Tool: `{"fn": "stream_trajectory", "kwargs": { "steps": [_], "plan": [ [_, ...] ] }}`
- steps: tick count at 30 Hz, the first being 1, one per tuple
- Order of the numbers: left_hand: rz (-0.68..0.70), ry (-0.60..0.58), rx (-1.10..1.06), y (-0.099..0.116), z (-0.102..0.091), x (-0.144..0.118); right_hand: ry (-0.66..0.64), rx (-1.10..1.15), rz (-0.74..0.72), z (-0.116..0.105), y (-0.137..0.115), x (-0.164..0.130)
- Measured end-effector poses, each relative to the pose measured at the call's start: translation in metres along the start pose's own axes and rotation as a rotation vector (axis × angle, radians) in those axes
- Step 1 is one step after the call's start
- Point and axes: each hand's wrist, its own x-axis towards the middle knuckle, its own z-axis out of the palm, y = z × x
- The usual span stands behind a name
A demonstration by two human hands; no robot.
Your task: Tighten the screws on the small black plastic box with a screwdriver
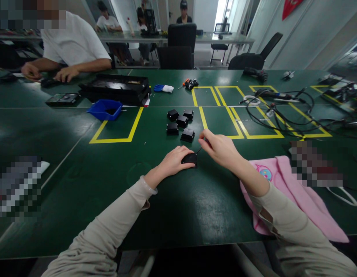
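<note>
Pressed against the green tabletop is a small black box (191, 158), with the fingers and thumb of my left hand (176, 159) closed around it. In my right hand (217, 146), a thin dark rod-shaped tool (199, 150) is pinched, its lower end at the box's right upper corner. Most of the tool is hidden by my fingers, so its exact kind does not show. Just beyond my hands lies a loose group of several similar black boxes (182, 121), with small light pins at their sides.
A blue scoop-shaped bin (105, 109) and a large black tray (120, 87) stand left. Gloves (163, 88) lie behind. Black cables (279, 104) spread across yellow tape outlines at right. A pink cloth (285, 192) lies under my right forearm. A co-worker (74, 42) sits opposite, left.
</note>
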Motion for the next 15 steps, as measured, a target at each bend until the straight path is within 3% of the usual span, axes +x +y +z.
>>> {"fn": "stream_trajectory", "kwargs": {
  "steps": [15],
  "plan": [
    [0.006,0.000,0.002,-0.0023,0.0021,0.0008,-0.020,-0.003,0.026,0.0007,-0.0006,0.0004]
  ]
}}
